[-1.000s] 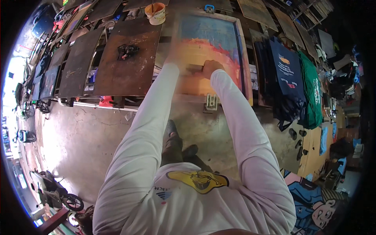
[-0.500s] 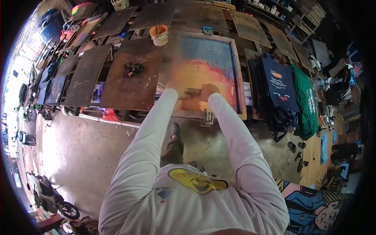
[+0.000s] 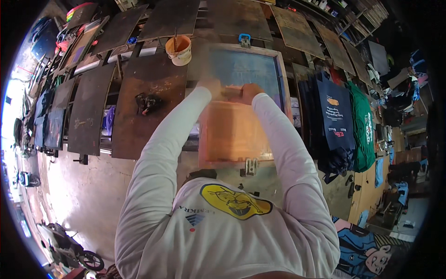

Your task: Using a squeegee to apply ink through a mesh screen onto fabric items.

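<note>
A screen-printing frame (image 3: 281, 69) lies in front of me, its mesh blue at the far part and covered with orange ink (image 3: 237, 128) at the near part. Across the mesh runs a squeegee (image 3: 232, 94), gripped at both ends. My left hand (image 3: 212, 87) is closed round its left end, its fingers partly blurred. On the right end, my right hand (image 3: 251, 91) is closed too. The squeegee's blade is hidden or too blurred to make out.
A white bucket (image 3: 180, 56) with orange inside and a stick stands left of the frame. On the brown board (image 3: 160, 83) lies a dark crumpled thing (image 3: 147, 103). Dark blue bags (image 3: 332, 107) and green ones (image 3: 360, 125) hang at right. A metal clamp (image 3: 252, 167) sits at the near edge.
Both hands have moved away from me with the squeegee, toward the far part of the mesh. Orange ink now covers the near part evenly. My view has tilted and shifted somewhat.
</note>
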The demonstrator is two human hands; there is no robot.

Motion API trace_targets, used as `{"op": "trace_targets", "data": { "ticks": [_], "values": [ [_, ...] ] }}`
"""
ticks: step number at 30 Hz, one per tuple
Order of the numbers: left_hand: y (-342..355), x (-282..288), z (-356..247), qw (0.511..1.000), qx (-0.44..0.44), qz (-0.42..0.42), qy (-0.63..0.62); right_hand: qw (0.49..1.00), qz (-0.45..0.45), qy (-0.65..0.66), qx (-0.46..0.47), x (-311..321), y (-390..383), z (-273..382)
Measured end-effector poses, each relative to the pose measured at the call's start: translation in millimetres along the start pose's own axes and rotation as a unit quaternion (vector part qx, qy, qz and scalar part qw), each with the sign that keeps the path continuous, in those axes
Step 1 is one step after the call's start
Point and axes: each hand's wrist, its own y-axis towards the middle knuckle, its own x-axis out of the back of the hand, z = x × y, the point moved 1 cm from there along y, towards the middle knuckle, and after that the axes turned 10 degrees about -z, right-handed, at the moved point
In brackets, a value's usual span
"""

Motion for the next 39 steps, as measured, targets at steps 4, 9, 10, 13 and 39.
{"op": "trace_targets", "data": {
  "ticks": [4,9,10,13,39],
  "values": [
    [23.7,-19.1,13.9,0.999,-0.004,-0.007,0.035,1.0,-0.002,-0.005,-0.017,-13.8,21.8,-3.1],
    [29.3,-38.3,22.0,0.998,0.009,-0.037,0.045,0.998,-0.039,-0.015,-0.037,-9.6,16.1,5.0],
    [27.8,-41.9,20.4,0.998,0.008,-0.036,0.046,0.998,-0.04,-0.013,-0.038,-16.0,15.3,0.7],
    [12.8,-61.0,19.4,0.994,-0.025,-0.091,0.063,0.995,-0.09,0.006,-0.044,-38.2,7.4,-3.0],
    [13.7,-32.7,28.3,0.999,0.041,-0.029,0.002,0.991,-0.134,0.012,0.004,-26.2,25.3,-5.2]
  ]
}}
